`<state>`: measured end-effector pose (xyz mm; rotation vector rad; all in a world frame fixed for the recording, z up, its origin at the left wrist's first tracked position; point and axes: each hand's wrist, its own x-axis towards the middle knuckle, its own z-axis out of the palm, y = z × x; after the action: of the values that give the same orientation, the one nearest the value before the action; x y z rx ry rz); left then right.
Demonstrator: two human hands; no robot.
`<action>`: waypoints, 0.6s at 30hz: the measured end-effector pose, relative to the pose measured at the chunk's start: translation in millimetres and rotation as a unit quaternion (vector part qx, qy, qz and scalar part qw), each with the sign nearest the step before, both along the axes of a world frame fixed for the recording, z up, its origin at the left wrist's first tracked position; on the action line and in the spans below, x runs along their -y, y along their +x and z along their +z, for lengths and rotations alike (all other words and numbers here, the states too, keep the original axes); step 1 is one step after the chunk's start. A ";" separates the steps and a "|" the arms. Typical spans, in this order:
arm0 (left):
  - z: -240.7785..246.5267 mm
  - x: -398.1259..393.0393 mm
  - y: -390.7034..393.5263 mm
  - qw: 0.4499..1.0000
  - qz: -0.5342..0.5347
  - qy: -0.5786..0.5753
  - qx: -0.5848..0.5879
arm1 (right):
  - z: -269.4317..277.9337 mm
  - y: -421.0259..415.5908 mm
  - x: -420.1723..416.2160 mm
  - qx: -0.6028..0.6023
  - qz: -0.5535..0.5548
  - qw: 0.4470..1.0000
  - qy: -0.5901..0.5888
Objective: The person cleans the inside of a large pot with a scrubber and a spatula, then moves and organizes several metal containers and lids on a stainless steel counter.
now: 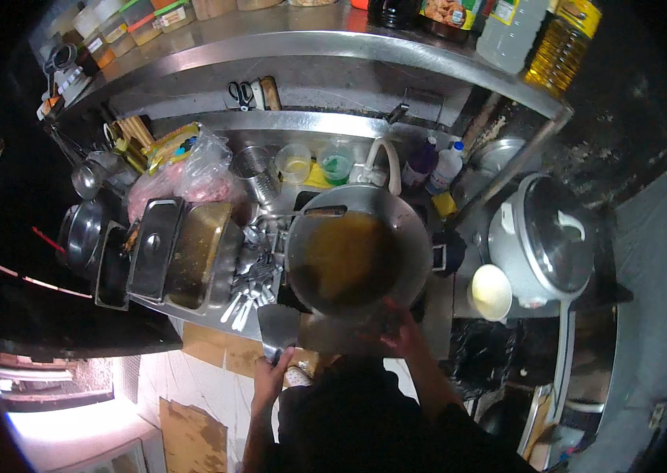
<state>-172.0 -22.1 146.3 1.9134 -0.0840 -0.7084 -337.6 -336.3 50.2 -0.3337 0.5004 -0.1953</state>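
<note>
In my left hand (pixel 270 378) is a broad metal scraper or spatula (pixel 278 328), its blade pointing away from me beside the near edge of the counter. A large metal wok (pixel 410 236) rests over the sink area under the faucet, with brown liquid inside. My right hand (pixel 398 331) is at the wok's near right rim; dimness hides whether its fingers close on it. Metal cutlery (pixel 256 278) lies in a heap to the wok's left. The white faucet (pixel 389 156) stands behind the wok.
Steel food pans (pixel 196 260) and a plastic bag of pinkish contents (pixel 156 186) stand left. At right are a large rice cooker (pixel 537 236) and a pale bowl (pixel 490 292). Behind are a perforated metal cylinder (pixel 256 174) and plastic tubs (pixel 293 164). A steel shelf (pixel 333 44) crosses above.
</note>
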 end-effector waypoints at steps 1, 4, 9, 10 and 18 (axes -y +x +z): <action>-7.2 20.1 0.4 0.998 -0.016 0.050 0.016 | -0.5 1.6 5.6 -0.006 0.040 0.999 -0.001; -31.5 74.2 2.1 0.978 -0.028 0.179 0.100 | -11.0 25.6 25.2 -0.152 0.107 0.961 -0.203; -79.6 126.2 2.3 0.982 0.045 0.057 0.174 | -60.6 59.4 60.5 -0.182 0.184 0.485 -0.836; -87.7 129.3 1.5 0.980 0.035 0.075 0.181 | -72.2 66.1 62.4 -0.132 0.196 0.476 -0.847; -138.2 142.1 4.1 0.981 0.171 0.011 0.096 | -77.8 101.6 171.3 0.080 0.297 0.271 -0.912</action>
<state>-167.9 -164.2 8.1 1.9480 0.1300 -0.2953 -236.0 -507.6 -27.6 -2.7961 -0.4179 0.0538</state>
